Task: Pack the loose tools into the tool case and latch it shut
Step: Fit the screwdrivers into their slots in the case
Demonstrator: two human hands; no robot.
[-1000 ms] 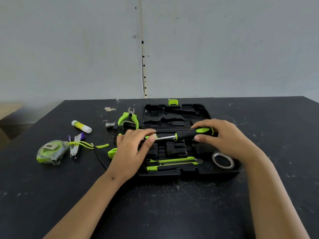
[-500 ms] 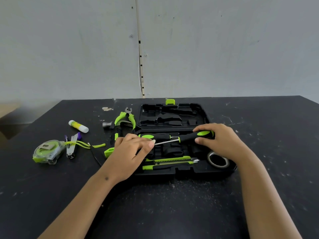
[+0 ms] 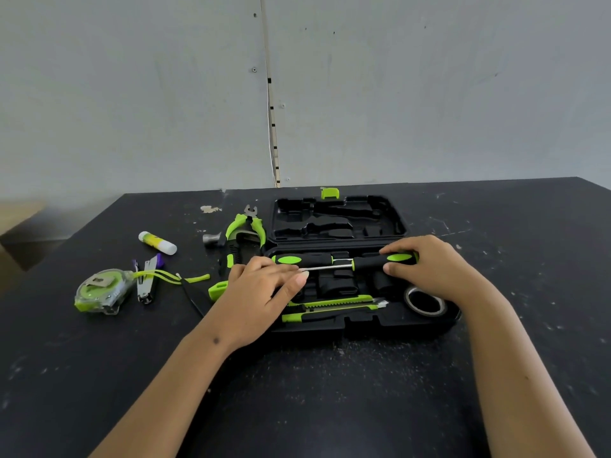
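Since half a second ago the silver shank of the black-and-green screwdriver (image 3: 370, 261) has dropped lower, nearly level across the near half of the open black moulded plastic tool case (image 3: 334, 327), and a second black-and-green screwdriver (image 3: 302, 259) shows more fully beyond it, lying in its slot with its handle to the left. The right hand (image 3: 433, 266) is curled round the rubbery handle of the first screwdriver, thumb under and fingers over its green oval inlay. The left hand (image 3: 264, 292) lies flat with fingers pressed together, the fingertips resting on the tip end of the thin shank.

The case sits mid-tabletop, lid half laid flat away from the person, its empty recesses glossy and irregular, a lime green latch (image 3: 330, 193) at its far edge. In the near half a green-and-black utility knife (image 3: 330, 305) with a ridged slider lies along the front, and a roll of black tape (image 3: 426, 300) sits in the right corner beside the right wrist.

Left of the case on the scuffed matte black tabletop (image 3: 330, 408) lie green-handled pliers (image 3: 246, 226) over a steel-headed hammer (image 3: 215, 239). Further left are a white glue stick (image 3: 157, 242), a small metal clipper (image 3: 145, 279) and a clear-and-green tape measure (image 3: 99, 290) with its yellow-green strap trailing right.
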